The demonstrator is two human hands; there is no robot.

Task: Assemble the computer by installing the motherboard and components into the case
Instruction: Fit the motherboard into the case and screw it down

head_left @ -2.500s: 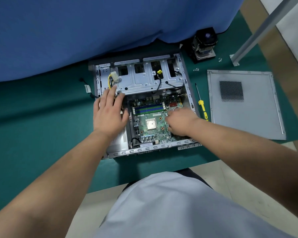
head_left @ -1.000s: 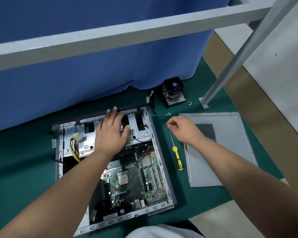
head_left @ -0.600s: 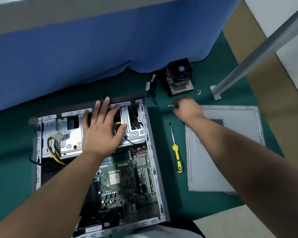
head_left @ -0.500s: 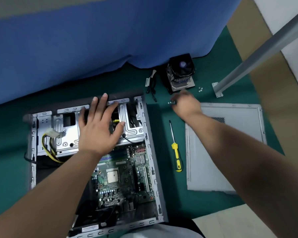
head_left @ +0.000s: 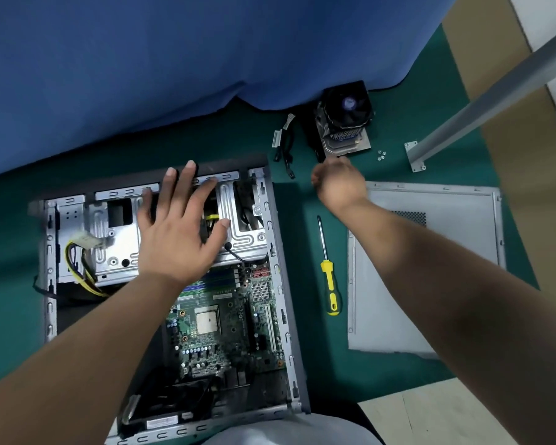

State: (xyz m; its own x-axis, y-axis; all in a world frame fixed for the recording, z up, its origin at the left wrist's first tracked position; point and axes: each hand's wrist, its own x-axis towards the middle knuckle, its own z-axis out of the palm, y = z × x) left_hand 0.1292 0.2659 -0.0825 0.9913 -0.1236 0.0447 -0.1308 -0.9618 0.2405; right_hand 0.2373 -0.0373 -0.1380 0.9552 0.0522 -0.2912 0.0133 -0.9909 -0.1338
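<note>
Right hand (head_left: 339,184) has left the motherboard (head_left: 225,322) — seated in the case (head_left: 278,252) — for loose screws by the cooler (head_left: 344,123), fingers curled, contents unclear; left hand (head_left: 182,232) flat, spread on drive cage — next: fasten board.

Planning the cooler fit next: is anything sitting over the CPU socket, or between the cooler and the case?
Nothing visible covers the CPU socket. The cooler stands outside the case; only loose black cables and the right hand lie between them.
</note>
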